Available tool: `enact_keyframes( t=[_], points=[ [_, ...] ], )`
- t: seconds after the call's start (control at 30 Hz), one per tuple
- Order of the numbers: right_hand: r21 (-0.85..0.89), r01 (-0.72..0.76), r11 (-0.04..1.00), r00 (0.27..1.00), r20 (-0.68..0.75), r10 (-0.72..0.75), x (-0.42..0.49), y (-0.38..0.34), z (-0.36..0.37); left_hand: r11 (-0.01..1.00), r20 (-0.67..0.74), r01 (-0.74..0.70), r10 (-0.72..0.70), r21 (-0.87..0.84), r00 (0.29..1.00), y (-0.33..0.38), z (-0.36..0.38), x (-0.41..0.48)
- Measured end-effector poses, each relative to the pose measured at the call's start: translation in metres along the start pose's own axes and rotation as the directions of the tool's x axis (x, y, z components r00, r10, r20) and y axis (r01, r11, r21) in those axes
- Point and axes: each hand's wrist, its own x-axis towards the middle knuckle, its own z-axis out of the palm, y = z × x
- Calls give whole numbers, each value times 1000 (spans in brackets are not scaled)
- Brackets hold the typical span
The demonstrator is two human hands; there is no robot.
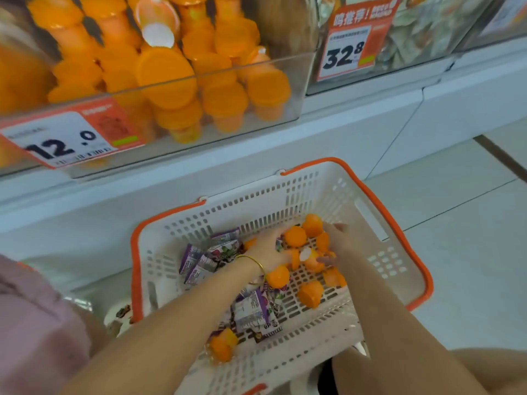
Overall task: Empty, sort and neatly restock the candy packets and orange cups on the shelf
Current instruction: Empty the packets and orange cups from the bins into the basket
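My left grip (268, 249) curls round orange cups (296, 236) in the basket (137, 252), beside the candy packets (253, 306). Whether my right grip (339, 238) holds any, I cannot tell. The cups look light, stiff and slick, best pinched at the sides.

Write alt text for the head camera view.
A left hand and right hand reach into a white basket of loose orange cups and purple candy packets. Above, a clear shelf bin holds more cups behind a 12.0 price tag.
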Motion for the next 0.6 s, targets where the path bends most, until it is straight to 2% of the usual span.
enact_keyframes(
  t=[0.1,0.17,0.27,0.37,0.43,0.47,0.5,0.53,0.6],
  points=[
    [-79,241,967,966,115,-231,-45,-48,8,987,-119,-155,158,32,980,37,-52,-30],
    [-64,436,898,891,168,-421,-88,-88,13,973,-177,-228,229,27,957,67,-92,-52],
    [10,696,718,705,179,-686,-155,-142,22,921,-293,-388,382,39,876,111,-154,-93],
    [0,864,503,497,164,-852,-195,-191,39,884,-492,-442,454,149,743,126,-210,-126],
    [-156,925,348,372,165,-914,-194,-221,57,874,-605,-418,476,246,639,121,-242,-134],
    [-268,926,266,325,205,-923,-187,-236,67,876,-620,-390,477,283,623,117,-253,-134],
    [-377,903,206,316,258,-913,-179,-250,76,883,-600,-348,469,314,648,112,-261,-129],
    [-472,865,169,342,308,-888,-168,-262,84,891,-555,-299,447,341,702,107,-265,-122],
    [-617,775,138,450,384,-806,-143,-283,98,897,-430,-230,389,377,814,104,-267,-107]
  ],
)
